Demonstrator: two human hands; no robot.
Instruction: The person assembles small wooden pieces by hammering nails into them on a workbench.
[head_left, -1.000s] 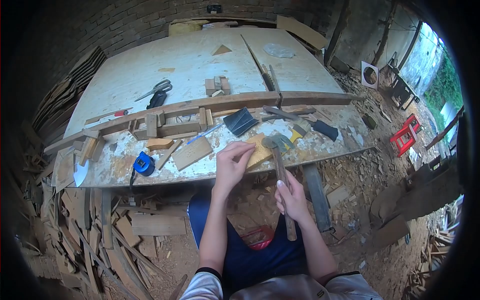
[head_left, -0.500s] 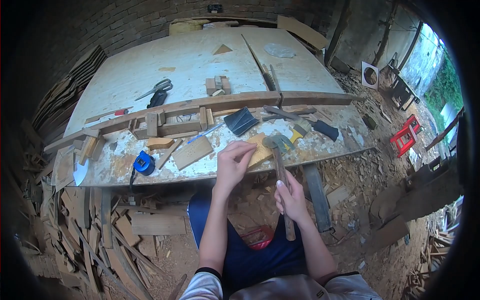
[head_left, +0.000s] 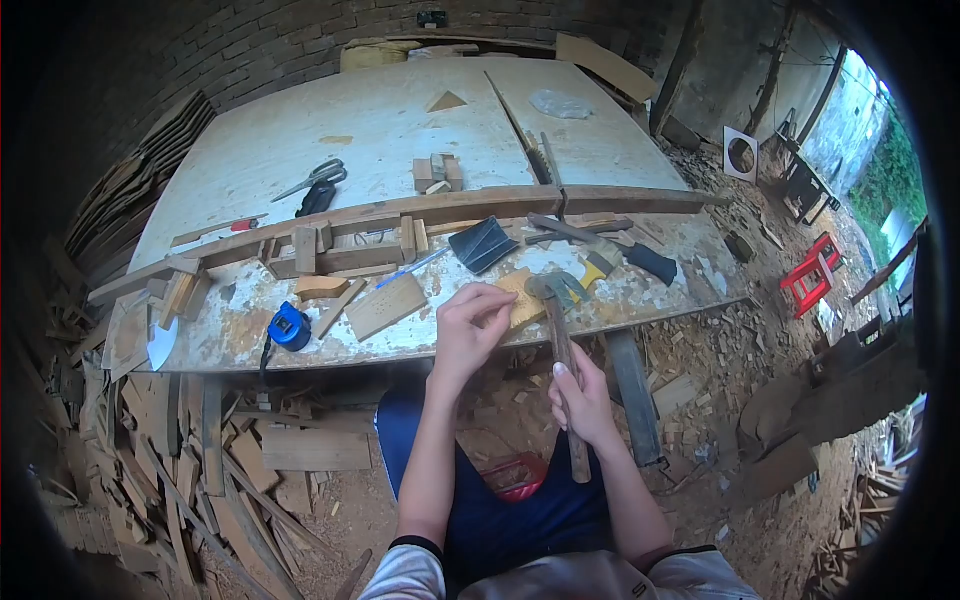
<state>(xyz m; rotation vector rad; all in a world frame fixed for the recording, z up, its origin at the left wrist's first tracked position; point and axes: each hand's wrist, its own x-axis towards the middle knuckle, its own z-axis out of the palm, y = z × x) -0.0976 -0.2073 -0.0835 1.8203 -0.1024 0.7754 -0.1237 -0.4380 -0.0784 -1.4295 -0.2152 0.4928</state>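
A hammer [head_left: 562, 345] was held in the right hand's [head_left: 583, 400] closed grip, while the left hand [head_left: 468, 325] pinched a wooden block [head_left: 522, 298], steadying it on the bench [head_left: 300, 130].

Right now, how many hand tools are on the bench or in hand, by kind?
Hammers: 2, one gripped by the right hand with its head at, one lying at
Scissors: 1
Tape measures: 1
Total: 4

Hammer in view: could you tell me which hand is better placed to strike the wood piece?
Right. The right hand grips the hammer, head beside the wood piece; the left hand pinches it.
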